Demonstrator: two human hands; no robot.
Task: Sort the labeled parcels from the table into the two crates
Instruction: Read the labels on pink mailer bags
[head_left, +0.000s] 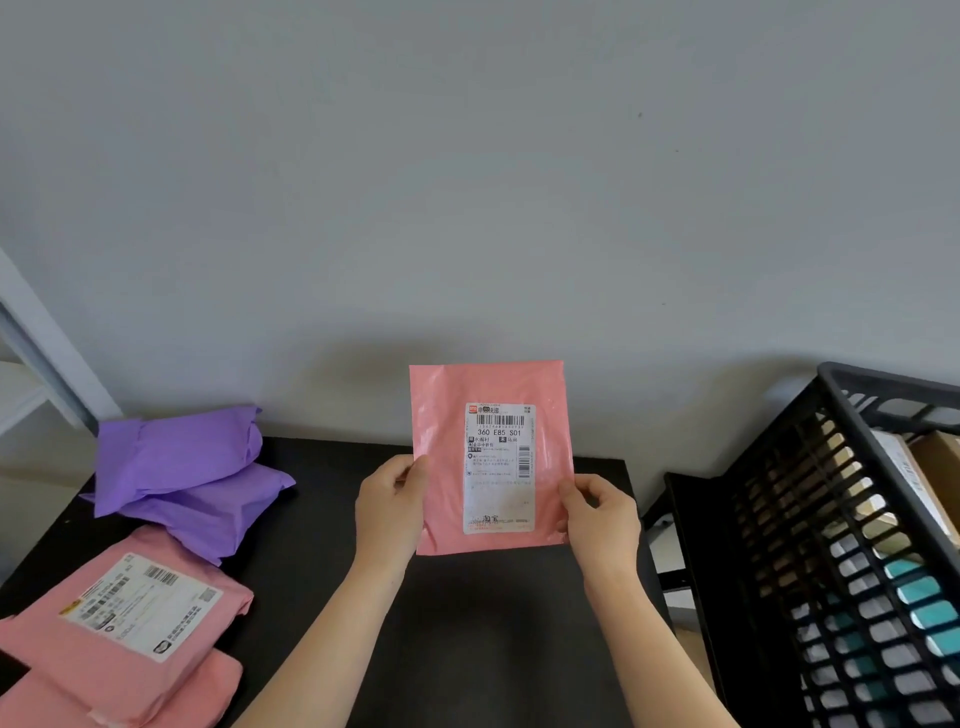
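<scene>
Both hands, left (390, 506) and right (602, 519), pinch the side edges of a pink parcel (441, 467), held upright above the table (322, 519), label (500, 467) facing the camera. Advised: read the code fully, then choose between the black crate (779, 545) at right and one unseen.

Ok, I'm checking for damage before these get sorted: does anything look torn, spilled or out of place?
Nothing stands out. The pink parcel, held upright by the left hand and right hand, looks intact with its label flat. The purple parcels and other pink parcels lie in overlapping stacks on the table, none visibly torn.
</scene>
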